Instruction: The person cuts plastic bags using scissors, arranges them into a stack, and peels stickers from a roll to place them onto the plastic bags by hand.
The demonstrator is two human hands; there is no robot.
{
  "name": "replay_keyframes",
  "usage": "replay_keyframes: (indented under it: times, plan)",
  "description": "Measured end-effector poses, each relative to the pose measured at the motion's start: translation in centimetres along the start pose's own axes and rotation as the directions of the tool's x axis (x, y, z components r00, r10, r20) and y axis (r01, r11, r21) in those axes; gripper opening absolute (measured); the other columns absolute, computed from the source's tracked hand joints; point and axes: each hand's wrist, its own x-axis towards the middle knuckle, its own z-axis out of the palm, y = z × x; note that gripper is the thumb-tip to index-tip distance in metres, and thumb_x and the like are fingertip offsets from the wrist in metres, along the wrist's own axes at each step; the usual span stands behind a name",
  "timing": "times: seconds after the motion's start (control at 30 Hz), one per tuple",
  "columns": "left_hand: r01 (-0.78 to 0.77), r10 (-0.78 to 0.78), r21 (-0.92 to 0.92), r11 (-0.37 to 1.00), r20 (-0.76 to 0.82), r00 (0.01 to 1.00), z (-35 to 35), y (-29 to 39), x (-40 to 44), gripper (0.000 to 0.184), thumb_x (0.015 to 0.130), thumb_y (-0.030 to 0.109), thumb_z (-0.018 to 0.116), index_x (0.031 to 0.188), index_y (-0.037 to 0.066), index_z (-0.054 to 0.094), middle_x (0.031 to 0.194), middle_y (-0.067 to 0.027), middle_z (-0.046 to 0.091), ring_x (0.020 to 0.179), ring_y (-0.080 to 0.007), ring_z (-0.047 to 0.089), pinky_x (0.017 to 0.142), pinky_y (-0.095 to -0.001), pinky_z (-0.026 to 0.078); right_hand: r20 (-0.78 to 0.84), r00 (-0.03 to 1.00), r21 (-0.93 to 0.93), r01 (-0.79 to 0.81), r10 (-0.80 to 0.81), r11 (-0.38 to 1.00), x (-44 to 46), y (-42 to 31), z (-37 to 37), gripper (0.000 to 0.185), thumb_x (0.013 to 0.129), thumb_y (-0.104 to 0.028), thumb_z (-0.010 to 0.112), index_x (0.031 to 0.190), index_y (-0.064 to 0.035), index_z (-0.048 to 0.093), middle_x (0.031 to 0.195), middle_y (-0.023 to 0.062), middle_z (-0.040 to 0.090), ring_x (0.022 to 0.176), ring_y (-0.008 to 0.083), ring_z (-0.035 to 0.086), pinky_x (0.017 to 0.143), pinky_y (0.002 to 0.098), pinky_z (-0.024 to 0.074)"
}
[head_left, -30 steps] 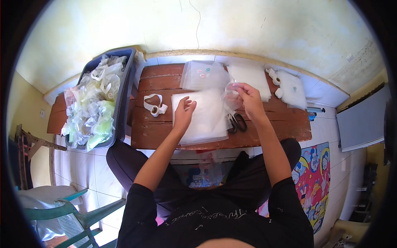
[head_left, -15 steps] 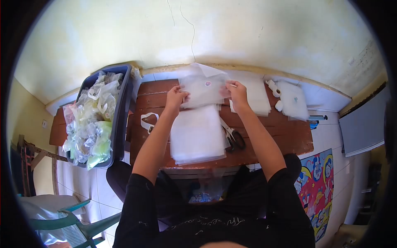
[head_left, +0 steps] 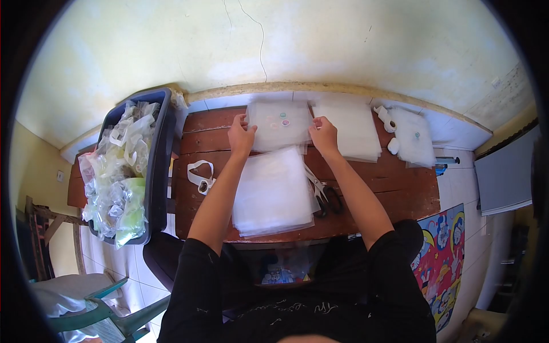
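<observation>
A clear plastic bag (head_left: 273,132) with a small round sticker lies on other stickered bags at the back of the table; more stickers show through it. At its left edge, my left hand (head_left: 242,136) has its fingers curled, pinching the side. My right hand (head_left: 323,136) is closed the same way on the right edge. Nearer me is a thick pile of clear plastic bags (head_left: 271,194). Black-handled scissors (head_left: 327,200) rest beside that pile, partly under it. A roll of white sticker tape (head_left: 202,178) lies left of my left forearm.
A dark bin (head_left: 156,171) full of crumpled plastic bags stands at the left. Right of my hands are another pile of bags (head_left: 346,131), small white rolls (head_left: 389,123) and a further bag stack (head_left: 413,140). A green chair (head_left: 91,317) is at the lower left.
The stickered bag, held raised and bent at its top corner before, now lies flat on the stack between my hands. The view has shifted slightly.
</observation>
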Motion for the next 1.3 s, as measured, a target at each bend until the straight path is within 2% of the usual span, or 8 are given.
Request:
replay_keyframes:
  times: [0.03,0.13,0.43,0.57,0.7,0.87,1.07,1.3]
  plan:
    - [-0.098,0.099,0.015,0.995,-0.046,0.994,-0.2,-0.5,-0.4,0.044,0.074,0.010,0.077,0.114,0.002,0.062,0.092,-0.0105,0.070,0.081,-0.0184,0.067,0.075,-0.0321,0.053,-0.042,0.987,-0.240,0.138,-0.153,0.961,-0.5,-0.1,0.1,0.027,0.077,-0.005,0.064,0.103,0.0002,0.061,0.098,0.0181,0.065,0.091,0.0315,0.064,0.081,0.0387,0.0527]
    - [-0.187,0.187,0.004,0.982,-0.043,0.981,-2.0,-1.3,-2.0,0.038,0.075,0.011,0.076,0.110,0.002,0.064,0.094,-0.0119,0.069,0.084,-0.0217,0.067,0.079,-0.0335,0.053,-0.110,0.923,-0.339,0.315,-0.370,0.887,-2.8,-0.9,0.7,0.024,0.075,-0.006,0.065,0.098,-0.0023,0.062,0.109,0.0193,0.059,0.107,0.0363,0.055,0.095,0.0424,0.0444]
    - [-0.147,0.158,-0.086,0.986,0.155,0.975,-9.3,1.2,-9.3,0.022,0.078,0.013,0.073,0.097,0.001,0.069,0.089,-0.0121,0.071,0.081,-0.0216,0.067,0.076,-0.0322,0.053,0.082,0.846,-0.078,0.533,-0.527,0.843,-9.1,-6.0,4.1,0.017,0.075,-0.006,0.066,0.091,-0.0023,0.062,0.108,0.0190,0.058,0.103,0.0367,0.056,0.092,0.0429,0.0451]
    - [-0.199,0.190,0.037,0.979,0.164,0.968,-13.0,1.0,-10.9,0.019,0.081,0.010,0.071,0.097,-0.001,0.068,0.088,-0.0093,0.071,0.081,-0.0156,0.067,0.075,-0.0287,0.052,0.179,0.853,0.005,0.498,-0.490,0.867,-11.7,-8.5,5.6,0.015,0.076,-0.006,0.066,0.090,-0.0018,0.063,0.101,0.0187,0.061,0.097,0.0366,0.059,0.087,0.0429,0.0469]
    - [-0.280,0.289,0.208,0.937,-0.010,0.957,-16.9,-1.8,-11.9,0.030,0.073,0.007,0.077,0.101,0.003,0.068,0.089,-0.0111,0.068,0.085,-0.0245,0.067,0.077,-0.0332,0.052,0.273,0.810,0.126,0.505,-0.520,0.854,-13.3,-9.5,7.9,0.010,0.077,-0.007,0.064,0.085,-0.0006,0.064,0.086,0.0187,0.065,0.083,0.0355,0.063,0.078,0.0423,0.0503]
    - [-0.072,0.028,0.335,0.939,0.135,0.990,-19.0,-4.9,-12.2,0.065,0.062,0.018,0.085,0.121,0.011,0.059,0.111,-0.0139,0.061,0.104,-0.0301,0.059,0.089,-0.0397,0.048,0.460,0.745,0.206,0.441,-0.484,0.874,-15.5,-10.4,11.0,0.013,0.078,-0.006,0.064,0.090,-0.0002,0.063,0.085,0.0184,0.068,0.076,0.0324,0.067,0.071,0.0391,0.0531]
    - [-0.083,-0.039,0.443,0.893,0.261,0.965,-18.0,-6.4,-11.1,0.053,0.066,0.020,0.082,0.115,0.012,0.062,0.106,-0.0171,0.065,0.105,-0.0351,0.061,0.091,-0.0422,0.049,0.478,0.718,0.225,0.457,-0.506,0.861,-17.2,-11.8,14.0,0.024,0.079,-0.004,0.065,0.102,0.0002,0.063,0.086,0.0171,0.069,0.079,0.0271,0.070,0.073,0.0359,0.0551]
    - [-0.091,0.049,0.288,0.953,0.149,0.988,-18.4,-4.4,-11.1,0.038,0.072,0.021,0.075,0.108,0.008,0.067,0.096,-0.0202,0.069,0.092,-0.0399,0.066,0.081,-0.0455,0.052,0.541,0.703,0.171,0.445,-0.461,0.879,-17.5,-12.6,13.7,0.015,0.077,-0.004,0.065,0.092,0.0018,0.064,0.085,0.0203,0.067,0.080,0.0321,0.068,0.072,0.0380,0.0536]
